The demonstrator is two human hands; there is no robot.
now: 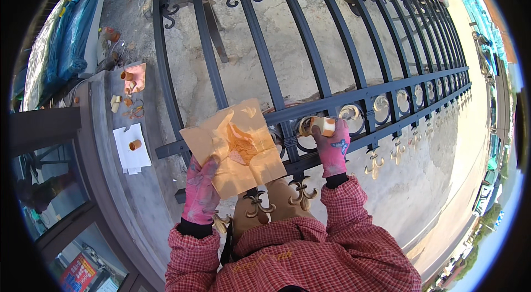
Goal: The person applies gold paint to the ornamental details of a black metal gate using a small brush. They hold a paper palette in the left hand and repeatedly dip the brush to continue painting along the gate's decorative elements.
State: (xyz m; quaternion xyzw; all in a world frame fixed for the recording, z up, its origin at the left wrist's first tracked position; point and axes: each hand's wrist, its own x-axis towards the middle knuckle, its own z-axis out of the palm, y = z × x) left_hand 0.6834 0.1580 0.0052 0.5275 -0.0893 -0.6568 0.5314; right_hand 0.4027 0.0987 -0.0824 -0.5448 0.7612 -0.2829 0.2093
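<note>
At 8 o'clock from mid-view, my left hand [202,192] pinches the brown paper [267,158], thumb on top, seemingly keeping it level so the orange-gold smear [241,148] stays put. At 3 o'clock, my right hand [333,149] grips a stained white block [323,126] by its sides, probably leaving one face free; I can't tell whether it touches the gold scroll [350,110] on the dark railing [398,84].

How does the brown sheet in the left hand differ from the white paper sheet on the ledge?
Position: the left hand holds up the brown sheet; the white paper sheet lies on the grey ledge.
Load: the brown sheet carries an orange-brown patch near its middle; the white paper sheet bears a brown cylindrical piece.
Shared: both are four-cornered sheets.
</note>
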